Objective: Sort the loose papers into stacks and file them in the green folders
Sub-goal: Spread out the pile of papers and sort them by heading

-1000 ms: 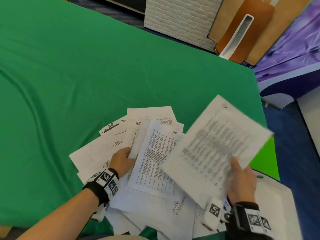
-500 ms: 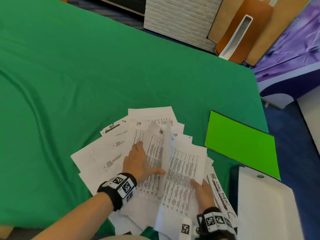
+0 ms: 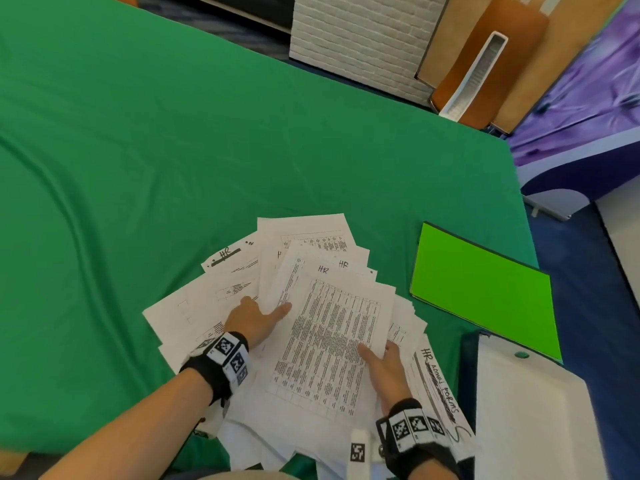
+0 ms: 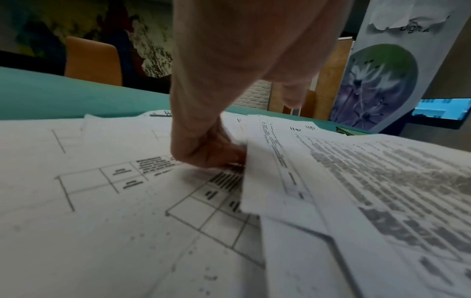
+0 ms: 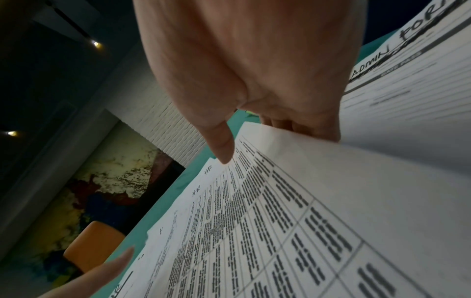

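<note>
Loose printed papers (image 3: 242,289), several marked "HR", lie fanned on the green table near me. On top is a dense table sheet (image 3: 329,341). My left hand (image 3: 273,311) holds the left edge of the upper sheets, thumb on top and fingers curled underneath (image 4: 209,153). My right hand (image 3: 372,353) pinches the top sheet's right edge, with the thumb (image 5: 224,151) on the print and the fingers below. A bright green folder (image 3: 481,289) lies shut to the right of the pile, untouched.
A sheet headed "HR ADMIN FORMS" (image 3: 440,382) pokes out under my right wrist. A white tray-like board (image 3: 536,427) sits at the table's near right corner beside the folder. The green cloth (image 3: 173,150) stretches far and left. Beyond the far edge stand a brick-pattern panel and boards.
A second ago my right hand held a sheet in the air; it now lies on the pile. Both hands have taken hold of the top sheets' edges, and the folder is uncovered.
</note>
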Available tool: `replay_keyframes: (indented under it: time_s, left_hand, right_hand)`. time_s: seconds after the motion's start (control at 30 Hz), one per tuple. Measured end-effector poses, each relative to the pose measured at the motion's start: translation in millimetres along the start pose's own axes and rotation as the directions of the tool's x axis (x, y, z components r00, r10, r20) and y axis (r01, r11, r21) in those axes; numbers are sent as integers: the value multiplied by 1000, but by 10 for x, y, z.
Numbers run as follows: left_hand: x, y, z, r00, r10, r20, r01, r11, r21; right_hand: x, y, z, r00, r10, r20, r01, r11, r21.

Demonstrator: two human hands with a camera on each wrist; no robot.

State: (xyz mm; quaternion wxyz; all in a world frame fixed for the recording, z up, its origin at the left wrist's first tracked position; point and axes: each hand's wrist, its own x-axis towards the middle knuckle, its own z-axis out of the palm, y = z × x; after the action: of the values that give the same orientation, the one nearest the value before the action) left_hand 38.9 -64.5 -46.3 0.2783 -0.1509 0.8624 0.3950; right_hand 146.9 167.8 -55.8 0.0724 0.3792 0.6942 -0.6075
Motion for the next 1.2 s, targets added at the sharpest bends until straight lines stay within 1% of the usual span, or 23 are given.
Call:
replay_keyframes:
  time_s: [0.07, 0.13, 0.2, 0.27, 0.3, 0.37, 0.4, 0.47, 0.53, 0.57, 0.63, 0.67, 0.77, 0.83, 0.9, 0.93, 1.0, 1.07, 1.1, 1.13, 1.17, 1.2]
  left_hand:
    - [1, -43, 35, 997, 77, 16, -77, 997, 12]
    - [-25, -43, 61, 986, 169, -11, -169, 986, -6]
    - [-103, 20, 61, 955, 294, -27, -295, 954, -59]
    - [-236, 142, 11, 897, 443, 11, -436, 887, -150]
    - [-315, 217, -32, 853, 520, 52, -500, 841, -208]
    - [-458, 371, -156, 777, 612, 149, -548, 774, -317]
    - [-489, 435, -228, 757, 632, 166, -558, 757, -340]
    - [-538, 556, -374, 727, 670, 148, -594, 722, -355]
    - [-581, 673, -504, 715, 691, 110, -603, 688, -404]
    - [-612, 732, -558, 705, 704, 88, -610, 665, -432]
    - [-669, 844, -642, 680, 732, 35, -638, 615, -463]
    - [-688, 892, -672, 670, 742, 3, -652, 591, -475]
    - [-731, 989, -707, 651, 753, -95, -679, 522, -517]
    - [-761, 1026, -691, 645, 748, -155, -690, 484, -539]
    - [-770, 1033, -640, 641, 744, -186, -703, 472, -532]
    - [-758, 1017, -600, 647, 740, -182, -699, 482, -527]
    - [-709, 957, -502, 687, 712, -145, -657, 524, -541]
    - [-603, 875, -397, 740, 663, -111, -611, 595, -522]
    - [-535, 831, -350, 770, 630, -99, -599, 661, -451]
    - [-457, 775, -309, 804, 588, -84, -579, 743, -336]
    - [-379, 703, -272, 839, 541, -61, -541, 818, -194]
    - [-310, 623, -234, 871, 490, -26, -491, 870, -43]
  right_hand:
    - [-10, -19, 61, 1000, -15, 25, 16, 1000, -12]
    - [-21, -33, 90, 999, -35, 42, 36, 999, -23]
    - [-42, -45, 93, 997, -43, 60, 43, 999, -3]
    - [-45, -37, 54, 997, -52, 52, 50, 998, 46]
    - [-39, -28, 21, 997, -62, 41, 59, 995, 79]
    - [-40, -38, -60, 997, -69, 29, 63, 984, 167]
    - [-57, -80, -91, 998, -64, 30, 55, 970, 235]
    - [-105, -215, -160, 995, -77, 61, 53, 946, 321]
    - [-196, -447, -221, 975, -192, 108, 144, 927, 347]
    - [-259, -582, -237, 962, -251, 105, 199, 912, 358]
    - [-360, -828, -262, 930, -366, 39, 324, 865, 383]
    - [-411, -944, -266, 905, -424, -1, 392, 835, 387]
    - [-456, -1131, -261, 841, -524, -135, 537, 777, 330]
    - [-485, -1175, -248, 809, -547, -216, 588, 763, 269]
    - [-493, -1155, -224, 794, -562, -233, 608, 745, 275]
    - [-495, -1121, -203, 802, -558, -212, 597, 755, 271]
    - [-470, -1022, -137, 834, -520, -184, 548, 820, 167]
    - [-423, -909, -146, 829, -518, -213, 538, 842, 46]
    - [-417, -888, -180, 816, -511, -269, 538, 842, 33]
    - [-414, -893, -241, 798, -489, -351, 537, 842, 48]
    - [-404, -904, -321, 760, -465, -453, 550, 832, 68]
    - [-400, -927, -418, 709, -434, -556, 568, 819, 84]
